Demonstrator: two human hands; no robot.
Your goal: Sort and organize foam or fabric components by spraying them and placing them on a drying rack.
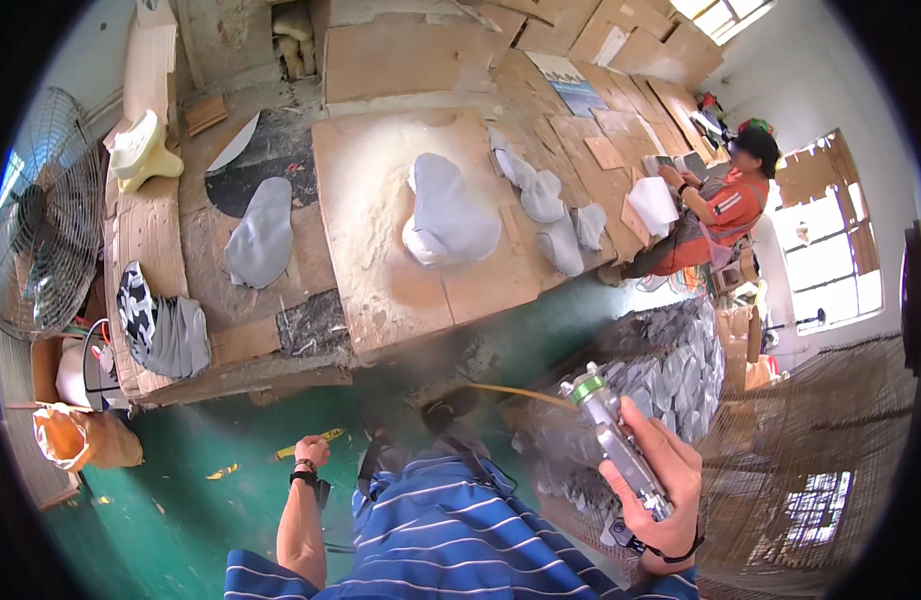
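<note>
A metal spray gun (pixel 621 440) with a green ring is held in my right hand (pixel 661 485), fingers wrapped round its body, out over the floor to the right. A thin yellow hose (pixel 526 391) shows beside it. My left hand (pixel 313 450) hangs low before the table, closed in a loose fist with nothing visible in it. Beyond both hands, a grey sole-shaped piece (pixel 453 215) lies on a cardboard sheet (pixel 381 290) crusted with pale residue. Another grey piece (pixel 261 235) rests to its left, and several smaller grey pieces (pixel 543 197) lie to its right.
A stack of grey pieces (pixel 181 335) sits at the table's left corner, near a wire-guarded fan (pixel 41 215) and a paper bag (pixel 86 437). Many grey pieces (pixel 671 350) are piled at right, beside a mesh rack (pixel 811 430). A co-worker (pixel 716 205) stands at the table's right end.
</note>
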